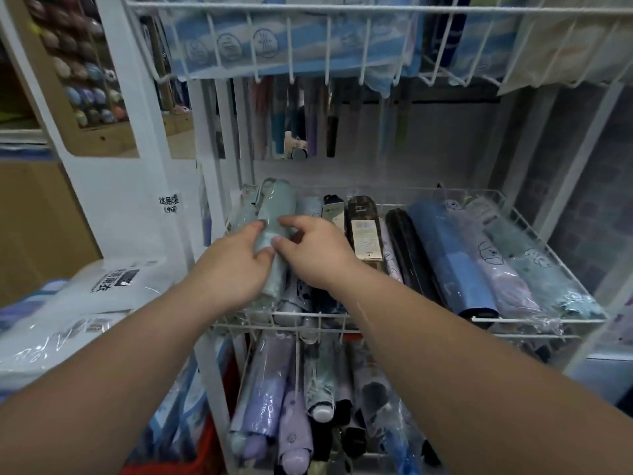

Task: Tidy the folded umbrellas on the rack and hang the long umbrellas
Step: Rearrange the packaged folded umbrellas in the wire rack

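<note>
6 o'clock, near: lilac umbrellas (263, 399), glossy sleeves. Centre: left hand (236, 265) and right hand (315, 255), fingers gripping pale green folded umbrella (277, 207), plastic-wrapped cylinder, 9 o'clock end of the wire middle basket (531, 319). 3 o'clock: black umbrella (407, 245) and blue umbrella (455, 255) alongside. 12 o'clock: top basket (342, 8).

On our left we see a brown cardboard box (37, 228), and below it a white plastic-wrapped pack (68, 313) with black print. Higher up we make out a board of small round coloured items (82, 70), blurred.
</note>
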Tool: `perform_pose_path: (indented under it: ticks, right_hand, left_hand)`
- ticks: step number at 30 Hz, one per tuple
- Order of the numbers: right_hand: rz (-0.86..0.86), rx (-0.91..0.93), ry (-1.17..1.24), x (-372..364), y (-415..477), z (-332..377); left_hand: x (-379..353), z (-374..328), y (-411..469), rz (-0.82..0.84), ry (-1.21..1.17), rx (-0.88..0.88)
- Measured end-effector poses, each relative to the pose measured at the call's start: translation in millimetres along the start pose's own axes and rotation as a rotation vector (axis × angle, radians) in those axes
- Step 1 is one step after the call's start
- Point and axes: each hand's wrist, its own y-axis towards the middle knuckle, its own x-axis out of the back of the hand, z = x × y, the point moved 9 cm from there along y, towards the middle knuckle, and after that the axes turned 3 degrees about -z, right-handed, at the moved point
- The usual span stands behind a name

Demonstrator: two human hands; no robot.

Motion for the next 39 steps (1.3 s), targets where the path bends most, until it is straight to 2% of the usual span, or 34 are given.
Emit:
perform_pose_path:
  ticks: [9, 13, 20, 25, 28, 31, 36, 39]
  right_hand:
    - [-0.032, 0.018, 0.074, 0, 0, 1]
    - [-0.062, 0.032, 0.233, 14, -3, 1]
    - [-0.135, 0.093, 0.241, 84, -9, -1]
    - [-0.192, 0.074, 0.178, 137, -17, -42]
    - [-0.225, 0.028, 0.171, 163, -17, -70]
    - [-0.198, -0.017, 0.095, 170, -20, -91]
    - [-0.042, 0.019, -0.352, 143, -22, -108]
    - [-0.039, 0.069, -0.484, 136, -24, -108]
  left_hand:
    - [2, -2, -3, -0.013, -0.202, -0.012]
    - [2, -13, -4, -0.006, -0.337, -0.057]
    - [-20, -68, -1, 0.045, -0.642, -0.125]
    - [-62, -122, -1, 0.198, -0.716, -0.174]
    - [-85, -149, 5, 0.254, -0.613, -0.238]
    - [-100, -160, 11, 0.242, -0.310, -0.312]
    - [-115, -146, 10, 0.179, 0.199, -0.402]
    - [-124, -145, 9, 0.196, 0.356, -0.493]
